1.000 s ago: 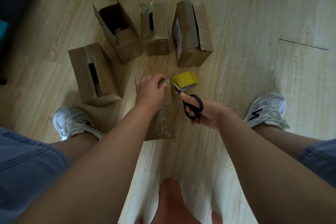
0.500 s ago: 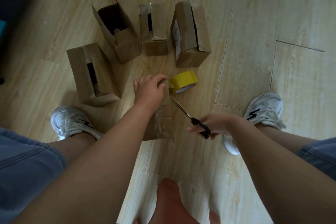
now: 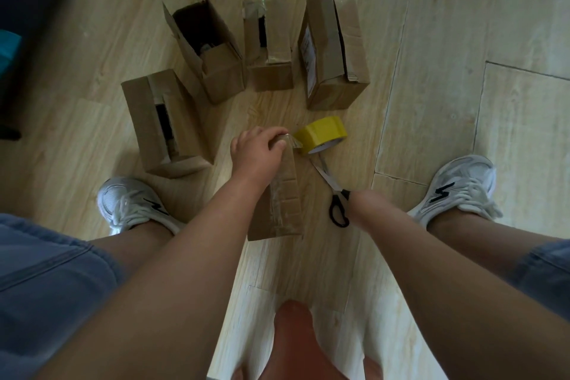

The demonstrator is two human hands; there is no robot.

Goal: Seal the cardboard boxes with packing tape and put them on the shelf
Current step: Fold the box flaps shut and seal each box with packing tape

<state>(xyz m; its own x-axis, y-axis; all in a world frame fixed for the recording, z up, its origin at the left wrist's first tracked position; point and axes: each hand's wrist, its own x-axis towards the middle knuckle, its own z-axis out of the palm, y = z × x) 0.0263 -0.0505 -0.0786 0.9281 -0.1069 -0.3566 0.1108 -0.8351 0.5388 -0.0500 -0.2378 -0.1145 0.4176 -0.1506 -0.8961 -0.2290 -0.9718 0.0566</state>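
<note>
At frame centre, your left hand [image 3: 257,153] curls over the far end of the taped box [image 3: 282,203], beside the yellow tape roll [image 3: 322,137]. Your right hand [image 3: 365,202] grips scissors [image 3: 336,190] just right of it.

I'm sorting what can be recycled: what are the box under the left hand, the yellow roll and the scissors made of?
The box looks like plain brown cardboard, matte, with a glossy clear tape strip along its top. The yellow roll seems plastic packing tape, shiny, on a pale core, probably card. The scissors have bright metal-looking blades and black handles, likely plastic.
</note>
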